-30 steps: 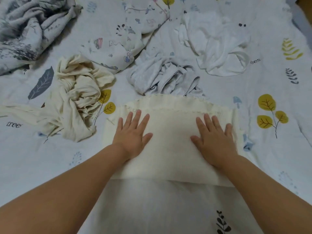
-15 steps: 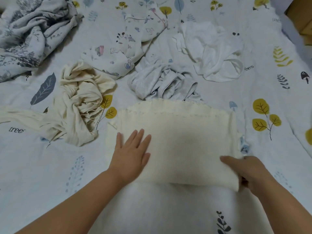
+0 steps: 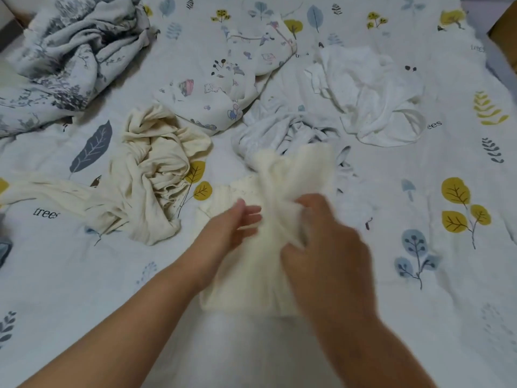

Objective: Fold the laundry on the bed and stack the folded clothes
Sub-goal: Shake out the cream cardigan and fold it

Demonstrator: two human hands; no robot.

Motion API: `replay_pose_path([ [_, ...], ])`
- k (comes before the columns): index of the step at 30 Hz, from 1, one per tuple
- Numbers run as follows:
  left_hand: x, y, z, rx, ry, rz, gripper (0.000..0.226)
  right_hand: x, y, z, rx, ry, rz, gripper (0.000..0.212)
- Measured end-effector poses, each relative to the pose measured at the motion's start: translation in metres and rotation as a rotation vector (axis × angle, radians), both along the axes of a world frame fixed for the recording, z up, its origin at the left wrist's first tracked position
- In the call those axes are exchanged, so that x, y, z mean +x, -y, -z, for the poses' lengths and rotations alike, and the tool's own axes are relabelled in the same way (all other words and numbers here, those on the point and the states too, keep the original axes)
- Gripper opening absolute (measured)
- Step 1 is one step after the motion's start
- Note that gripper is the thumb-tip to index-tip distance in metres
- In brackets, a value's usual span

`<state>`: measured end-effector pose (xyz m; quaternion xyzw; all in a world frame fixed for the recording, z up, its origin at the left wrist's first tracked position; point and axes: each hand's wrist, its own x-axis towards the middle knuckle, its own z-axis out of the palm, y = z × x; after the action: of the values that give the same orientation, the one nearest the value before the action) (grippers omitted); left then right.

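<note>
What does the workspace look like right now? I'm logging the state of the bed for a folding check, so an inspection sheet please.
Surface: bed sheet, white with a leaf print.
Job's things: cream knit garment, half folded, its right side lifted toward the left.
Clutter: crumpled cream cloth, grey-white garment, white garment, cartoon-print cloth, grey floral blanket; all unfolded.
Grippers: left hand lies flat on the knit; right hand, blurred, grips its lifted side.
Cables: nothing seen.
Surroundings: brown edge at the top right; unclear.
</note>
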<state>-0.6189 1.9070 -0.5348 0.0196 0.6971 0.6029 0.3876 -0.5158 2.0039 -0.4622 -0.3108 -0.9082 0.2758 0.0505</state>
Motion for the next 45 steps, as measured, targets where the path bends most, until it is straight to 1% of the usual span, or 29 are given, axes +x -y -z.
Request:
replay_pose_path([
  [2, -0.016, 0.01, -0.008, 0.224, 0.274, -0.069, 0.063, -0.016, 0.032, 0.011, 0.182, 0.002, -0.113, 0.034],
  [3, -0.023, 0.015, -0.01, 0.272, 0.345, -0.084, 0.071, -0.023, 0.045, 0.016, 0.224, -0.024, -0.154, 0.035],
  [4, -0.028, 0.02, -0.012, 0.267, 0.372, -0.084, 0.07, -0.028, 0.056, 0.023, 0.216, -0.029, -0.212, 0.042],
  [6, -0.035, 0.027, -0.005, 0.131, 0.307, -0.063, 0.052, -0.034, 0.071, 0.039, 0.019, 0.132, -0.386, 0.056],
  [7, -0.037, 0.03, 0.001, 0.017, 0.235, -0.04, 0.044, -0.035, 0.076, 0.046, -0.065, 0.212, -0.457, 0.055],
  [8, -0.039, 0.033, 0.008, -0.115, 0.154, -0.017, 0.041, -0.035, 0.079, 0.05, -0.133, 0.26, -0.482, 0.049],
  [9, -0.042, 0.036, 0.015, -0.22, 0.093, -0.007, 0.042, -0.033, 0.08, 0.053, -0.16, 0.229, -0.488, 0.041],
  [10, -0.044, 0.039, 0.022, -0.279, 0.059, -0.012, 0.043, -0.031, 0.078, 0.056, -0.122, 0.143, -0.451, 0.034],
  [11, -0.045, 0.041, 0.028, -0.304, 0.027, -0.025, 0.044, -0.03, 0.073, 0.06, -0.02, 0.026, -0.367, 0.031],
  [12, -0.046, 0.042, 0.032, -0.321, -0.028, -0.042, 0.047, -0.029, 0.066, 0.065, 0.065, -0.075, -0.243, 0.033],
  [13, -0.044, 0.041, 0.035, -0.384, -0.13, -0.046, 0.052, -0.03, 0.058, 0.069, 0.117, -0.151, -0.116, 0.039],
  [14, -0.041, 0.04, 0.037, -0.506, -0.297, -0.041, 0.058, -0.031, 0.048, 0.073, 0.122, -0.099, -0.053, 0.046],
  [15, -0.037, 0.038, 0.04, -0.63, -0.52, -0.035, 0.064, -0.032, 0.039, 0.081, 0.106, 0.047, -0.043, 0.054],
  [16, -0.033, 0.036, 0.042, -0.692, -0.744, -0.006, 0.068, -0.031, 0.032, 0.092, 0.06, 0.193, -0.05, 0.061],
  [17, -0.027, 0.032, 0.045, -0.707, -0.908, 0.087, 0.068, -0.03, 0.027, 0.104, 0.059, 0.303, -0.068, 0.066],
  [18, -0.022, 0.029, 0.05, -0.717, -1.014, 0.233, 0.067, -0.028, 0.025, 0.114, 0.09, 0.362, -0.09, 0.069],
  [20, -0.015, 0.027, 0.066, -0.764, -1.087, 0.522, 0.058, -0.026, 0.027, 0.131, 0.101, 0.379, -0.112, 0.07],
  [21, -0.013, 0.03, 0.076, -0.791, -1.078, 0.593, 0.055, -0.026, 0.028, 0.136, 0.099, 0.378, -0.115, 0.07],
  [22, -0.013, 0.033, 0.084, -0.801, -1.054, 0.606, 0.055, -0.025, 0.029, 0.14, 0.113, 0.379, -0.113, 0.07],
  [25, -0.015, 0.035, 0.096, -0.764, -0.99, 0.549, 0.056, -0.027, 0.028, 0.15, 0.127, 0.382, -0.109, 0.068],
  [29, -0.017, 0.032, 0.092, -0.779, -0.946, 0.545, 0.059, -0.028, 0.024, 0.145, 0.09, 0.363, -0.133, 0.068],
  [31, -0.012, 0.03, 0.085, -0.78, -0.864, 0.412, 0.079, -0.024, 0.017, 0.137, -0.013, 0.227, -0.083, 0.073],
  [33, -0.011, 0.031, 0.075, -0.733, -0.651, 0.148, 0.106, -0.02, 0.007, 0.125, -0.184, 0.029, 0.135, 0.069],
  [34, -0.012, 0.032, 0.071, -0.697, -0.519, 0.048, 0.11, -0.017, 0.001, 0.12, -0.282, -0.015, 0.261, 0.067],
  [36, -0.019, 0.035, 0.065, -0.646, -0.348, -0.017, 0.1, -0.012, -0.006, 0.115, -0.463, 0.054, 0.395, 0.06],
  [38, -0.028, 0.042, 0.062, -0.571, -0.245, -0.012, 0.085, -0.01, -0.01, 0.113, -0.649, 0.134, 0.429, 0.048],
  [41, -0.04, 0.051, 0.057, -0.325, 0.069, -0.064, 0.081, -0.008, -0.009, 0.107, -0.97, 0.046, 0.451, 0.039],
  [43, -0.042, 0.056, 0.048, -0.193, 0.229, -0.074, 0.07, -0.005, -0.003, 0.1, -1.051, 0.002, 0.409, 0.041],
  [45, -0.039, 0.062, 0.036, -0.133, 0.297, -0.031, 0.059, -0.001, 0.004, 0.093, -1.031, -0.013, 0.376, 0.04],
])
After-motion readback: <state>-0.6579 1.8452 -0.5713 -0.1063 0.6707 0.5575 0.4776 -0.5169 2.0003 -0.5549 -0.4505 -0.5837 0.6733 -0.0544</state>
